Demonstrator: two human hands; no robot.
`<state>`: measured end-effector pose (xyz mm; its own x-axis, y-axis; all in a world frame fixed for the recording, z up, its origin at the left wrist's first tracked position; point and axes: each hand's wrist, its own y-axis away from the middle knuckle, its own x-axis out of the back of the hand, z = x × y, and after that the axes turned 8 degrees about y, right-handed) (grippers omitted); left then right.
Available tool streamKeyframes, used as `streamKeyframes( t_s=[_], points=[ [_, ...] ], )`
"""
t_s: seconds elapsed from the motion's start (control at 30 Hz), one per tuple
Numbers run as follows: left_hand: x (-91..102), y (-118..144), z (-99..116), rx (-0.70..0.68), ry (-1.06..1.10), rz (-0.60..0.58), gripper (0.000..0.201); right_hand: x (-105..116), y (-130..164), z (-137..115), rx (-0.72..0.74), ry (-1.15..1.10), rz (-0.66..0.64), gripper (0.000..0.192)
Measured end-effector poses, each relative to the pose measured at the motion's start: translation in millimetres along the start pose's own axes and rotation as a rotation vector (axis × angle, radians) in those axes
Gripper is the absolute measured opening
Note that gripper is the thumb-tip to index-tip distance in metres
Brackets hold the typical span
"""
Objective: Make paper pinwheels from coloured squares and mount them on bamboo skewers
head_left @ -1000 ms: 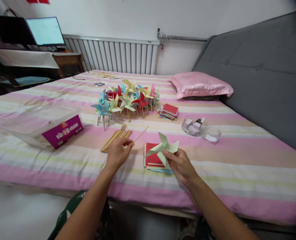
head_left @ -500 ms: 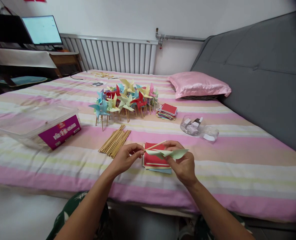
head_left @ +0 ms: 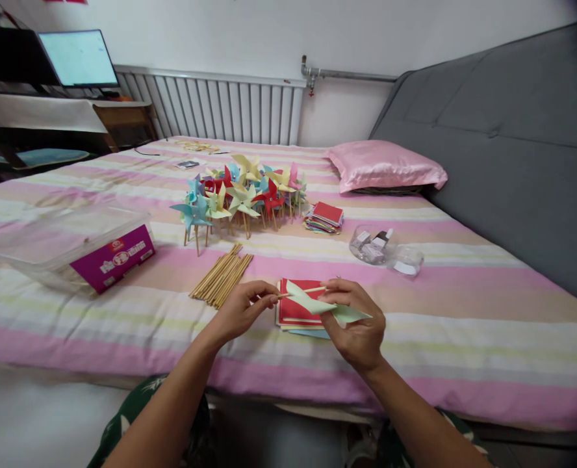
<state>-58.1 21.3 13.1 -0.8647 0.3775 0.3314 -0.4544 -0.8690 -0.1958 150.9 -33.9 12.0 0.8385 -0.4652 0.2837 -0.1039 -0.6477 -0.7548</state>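
My left hand (head_left: 242, 311) pinches a thin wooden stick (head_left: 301, 292) by its near end. Its far end meets the back of a pale green paper pinwheel (head_left: 318, 304), held edge-on in my right hand (head_left: 357, 322). Both hands hover just above a small stack of coloured paper squares (head_left: 298, 313), red on top, lying on the striped bed (head_left: 464, 338). A bundle of loose wooden sticks (head_left: 221, 277) lies just left of the stack.
A cluster of finished pinwheels (head_left: 242, 194) stands further back. Behind the hands lie a second paper stack (head_left: 325, 217) and a clear bag (head_left: 383, 250). A clear plastic box with a purple label (head_left: 74, 244) sits left, a pink pillow (head_left: 386, 167) at back right.
My left hand brought the stick from beside the bundle over to the pinwheel. My right hand turned the pinwheel from face-up to edge-on and shifted it slightly.
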Motion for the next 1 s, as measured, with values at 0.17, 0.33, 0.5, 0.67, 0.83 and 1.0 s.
streamKeyframes(
  t_s=[0.17,0.33,0.5,0.67,0.83,1.0],
  points=[
    [2.8,0,4,-0.015,-0.019,0.007,0.019,0,0,-1,-0.016,-0.013,-0.005,0.016],
    [4.5,-1,7,-0.043,-0.062,0.008,0.02,0,-1,-8,0.077,0.027,0.007,0.018],
    [4.5,-1,10,-0.068,-0.069,0.013,0.02,1,0,-14,0.129,0.038,0.015,0.021],
    [2.9,1,13,-0.03,0.041,0.039,0.02,0,-2,-8,0.035,-0.029,0.053,0.014],
    [-3.0,2,12,0.11,0.421,0.126,0.019,-10,2,3,-0.266,-0.17,0.119,0.003],
    [-13.2,1,17,0.155,0.753,0.276,0.021,-23,9,8,-0.611,-0.483,0.137,0.015]
  ],
)
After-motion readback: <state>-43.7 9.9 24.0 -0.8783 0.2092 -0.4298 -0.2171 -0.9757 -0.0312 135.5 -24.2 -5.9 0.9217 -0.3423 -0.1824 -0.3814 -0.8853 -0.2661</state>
